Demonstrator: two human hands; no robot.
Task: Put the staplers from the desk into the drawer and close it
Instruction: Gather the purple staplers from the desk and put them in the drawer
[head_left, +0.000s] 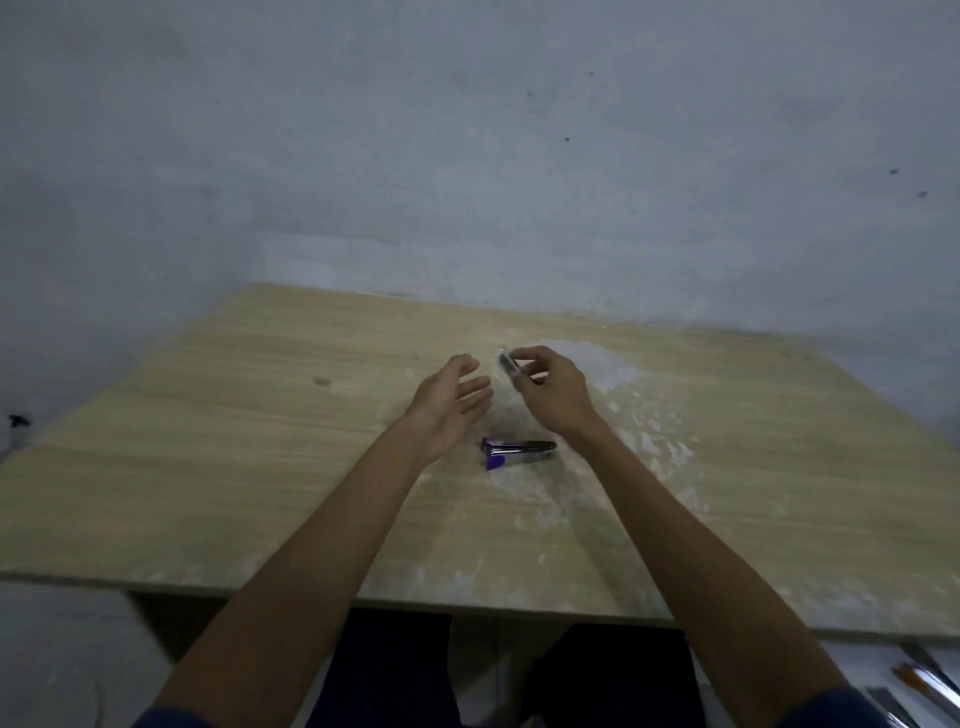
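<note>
Staplers: the right hand (553, 392) pinches a grey stapler (506, 364) clear of the desk (208, 467); the left hand (454, 400) waits beside, fingers spread, likely to receive it; a purple stapler (517, 452) lies below.

Both forearms bare, extended forward and converging. Left hand (451, 400) open, palm turned inward and up, fingers loosely spread, holding nothing. Right hand (553, 389) palm down, wrist bent, fingertips pinched around a small stapler (506, 365).
</note>
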